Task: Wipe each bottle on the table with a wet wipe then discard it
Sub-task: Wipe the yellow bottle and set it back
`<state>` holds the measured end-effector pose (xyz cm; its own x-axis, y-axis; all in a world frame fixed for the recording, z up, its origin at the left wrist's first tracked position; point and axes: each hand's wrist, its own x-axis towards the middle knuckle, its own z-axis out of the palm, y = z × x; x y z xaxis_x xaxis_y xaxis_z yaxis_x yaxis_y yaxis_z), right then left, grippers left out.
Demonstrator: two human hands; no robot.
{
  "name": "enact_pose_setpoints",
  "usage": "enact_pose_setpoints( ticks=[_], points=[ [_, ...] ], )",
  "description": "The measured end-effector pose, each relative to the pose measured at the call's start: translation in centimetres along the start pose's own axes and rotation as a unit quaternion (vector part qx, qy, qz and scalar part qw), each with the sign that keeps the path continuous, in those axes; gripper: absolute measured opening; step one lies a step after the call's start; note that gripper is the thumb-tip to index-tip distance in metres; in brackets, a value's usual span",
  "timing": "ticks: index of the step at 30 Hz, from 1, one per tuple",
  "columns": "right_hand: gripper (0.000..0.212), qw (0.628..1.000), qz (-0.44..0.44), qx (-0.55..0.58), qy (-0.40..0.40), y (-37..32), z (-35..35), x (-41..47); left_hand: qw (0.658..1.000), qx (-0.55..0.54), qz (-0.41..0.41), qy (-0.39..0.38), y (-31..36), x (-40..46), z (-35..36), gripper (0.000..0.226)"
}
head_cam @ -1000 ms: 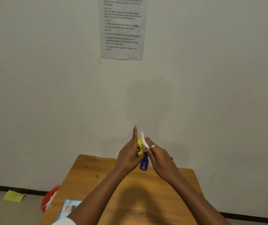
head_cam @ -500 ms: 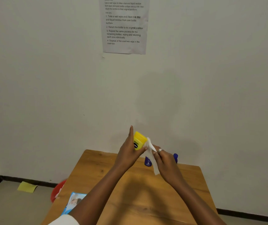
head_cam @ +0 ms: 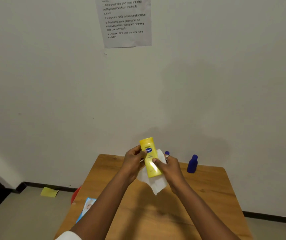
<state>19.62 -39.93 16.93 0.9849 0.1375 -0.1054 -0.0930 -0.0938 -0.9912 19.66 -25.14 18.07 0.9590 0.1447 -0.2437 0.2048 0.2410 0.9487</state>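
Note:
Above the far part of the wooden table [head_cam: 208, 201] I hold a yellow lotion bottle [head_cam: 150, 157], cap end up. My left hand [head_cam: 133, 161] grips its upper part. My right hand [head_cam: 169, 166] presses a white wet wipe [head_cam: 153, 183] against the bottle's back and lower side, thumb on the front. The wipe hangs down below the bottle. A dark blue bottle [head_cam: 192, 164] stands upright on the table near the wall. Another blue cap [head_cam: 167, 152] peeks out behind my right hand.
A blue wet-wipe pack [head_cam: 86, 209] lies at the table's left edge. A red bin [head_cam: 75, 194] sits on the floor left of the table, with a yellow paper [head_cam: 49, 192] further left. An instruction sheet [head_cam: 125, 21] hangs on the wall.
The yellow bottle has turned so its label faces me, and the wipe has shifted from its side to behind and below it. The view has tilted downward, showing a second blue bottle.

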Motion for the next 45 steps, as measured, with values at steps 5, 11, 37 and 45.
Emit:
enact_pose_setpoints(
  ticks=[5, 11, 37, 45],
  points=[
    [0.029, 0.999, 0.025, 0.010, -0.018, 1.6, 0.7, 1.4, 0.999, 0.033, 0.019, 0.008, -0.9, 0.5, -1.7, 0.039],
    [0.021, 0.990, 0.037, -0.123, -0.053, 6.5, 3.5, 2.8, 0.979, 0.201, 0.031, -0.012, -4.4, 1.0, -5.8, 0.047],
    [0.015, 0.933, 0.021, -0.357, -0.044, 18.0, 24.9, 30.2, 0.887, 0.437, 0.140, -0.050, -14.5, 31.8, -28.7, 0.022],
    [0.011, 0.932, 0.003, -0.359, -0.048, 19.9, 25.5, 31.2, 0.888, 0.433, 0.145, -0.060, -16.7, 33.9, -29.8, 0.026]
  ],
)
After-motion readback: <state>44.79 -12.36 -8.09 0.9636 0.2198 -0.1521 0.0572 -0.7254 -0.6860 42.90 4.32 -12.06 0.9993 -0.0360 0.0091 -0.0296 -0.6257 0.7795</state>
